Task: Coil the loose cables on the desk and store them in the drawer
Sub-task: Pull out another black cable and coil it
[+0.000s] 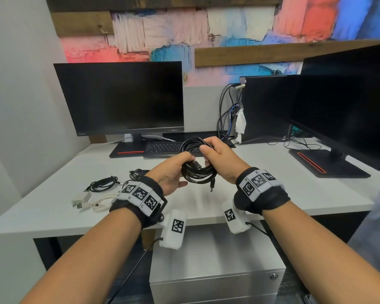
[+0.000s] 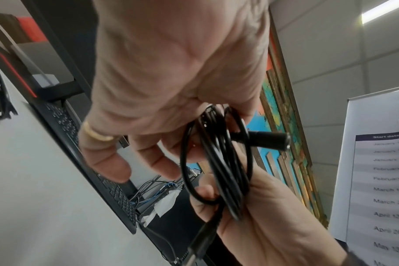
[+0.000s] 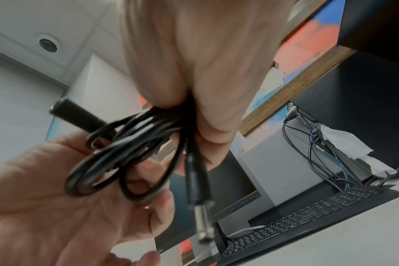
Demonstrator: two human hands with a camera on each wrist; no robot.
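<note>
Black cable coil [image 1: 196, 164] held up over the surface [image 1: 272, 189] between both hands, left hand [image 1: 173, 172] fingers and right hand [image 1: 219, 157] fingers clenched round opposite sides, plug end [image 1: 212, 187] dangling nearest the right hand, drawer unit [image 1: 217, 279] straight below.

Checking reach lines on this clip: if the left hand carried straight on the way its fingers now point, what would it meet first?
The left hand points forward and right across the black cable coil it grips, so it would probably meet the right hand holding the coil's other side first. Depth is unclear; the keyboard lies beyond.
</note>
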